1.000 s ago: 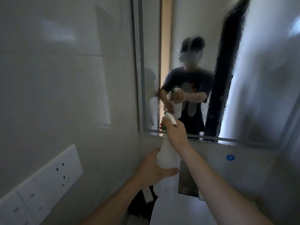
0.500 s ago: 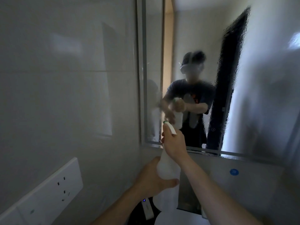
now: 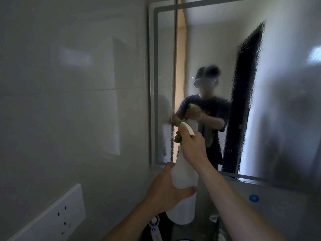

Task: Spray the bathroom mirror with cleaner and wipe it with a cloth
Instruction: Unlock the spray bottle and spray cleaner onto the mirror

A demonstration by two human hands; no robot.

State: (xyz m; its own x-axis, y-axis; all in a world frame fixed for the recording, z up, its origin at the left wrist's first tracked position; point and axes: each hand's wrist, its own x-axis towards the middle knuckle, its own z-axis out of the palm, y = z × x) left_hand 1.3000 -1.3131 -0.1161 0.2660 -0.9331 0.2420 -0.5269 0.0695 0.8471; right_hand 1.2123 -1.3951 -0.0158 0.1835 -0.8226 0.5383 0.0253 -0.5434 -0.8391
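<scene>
**Spraying the mirror: bottle steadied in two hands**

Aiming at the glass, a white spray bottle (image 3: pixel 184 180) is held upright just in front of the lower left corner of the bathroom mirror (image 3: pixel 217 49). The left hand (image 3: pixel 166 190) is wrapped around the bottle's body, thumb across the front, so that the weight is carried and the nozzle is kept from wandering. The right hand (image 3: pixel 192 146) is closed over the neck and the white spray head (image 3: pixel 188 129), with fingers curled round the green trigger (image 3: pixel 178 137); how far the trigger is squeezed cannot be told. The two-handed grip is judged to be chosen so that one hand steadies while the other pumps.

The nozzle is pointed toward the mirror's left side, where the glass looks clearer. Much of the centre and right of the mirror is already blurred by a film of droplets, with ragged edges seen along the dark vertical reflection, so the spraying is judged to be well advanced and the left strip to be the part left. No cloth can be clearly made out apart from a pale shape in the reflection, so the wiping is not yet begun.

A white socket panel (image 3: pixel 57 218) is set on the tiled wall (image 3: pixel 69 84) to the left, near enough that overspray there is best avoided.
</scene>
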